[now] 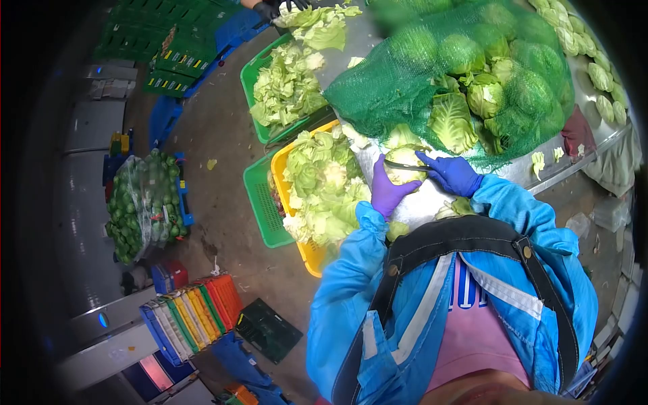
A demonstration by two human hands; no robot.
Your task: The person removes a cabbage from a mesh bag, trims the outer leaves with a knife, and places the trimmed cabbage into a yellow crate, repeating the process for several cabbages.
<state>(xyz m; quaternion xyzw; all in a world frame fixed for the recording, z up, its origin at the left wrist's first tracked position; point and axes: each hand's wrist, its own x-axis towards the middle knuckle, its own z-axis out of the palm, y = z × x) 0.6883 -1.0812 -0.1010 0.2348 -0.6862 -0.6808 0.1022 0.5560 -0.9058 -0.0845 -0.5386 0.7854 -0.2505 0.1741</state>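
A pale green cabbage [403, 174] lies on the metal table [560, 177], right in front of my body. My left hand [389, 191], in a purple glove, has its fingers wrapped around the cabbage's near left side. In my right hand [451, 173], in a blue-purple glove, is a knife [403, 166], its dark curved blade across the top of the cabbage. Beyond my hands a green mesh sack [378, 81] full of cabbages lies open, with some heads [485, 96] uncovered. Loose leaves [327, 169] fill the yellow crate [312, 255] at my left.
A green crate [249, 77] of leaves and a lower green crate [260, 209] stand left of the table. Another person's dark-gloved hand [266, 11] shows at the top. Cabbage heads [600, 76] line the far right. Stacked crates [192, 314] and bagged green produce [145, 202] stand on the left.
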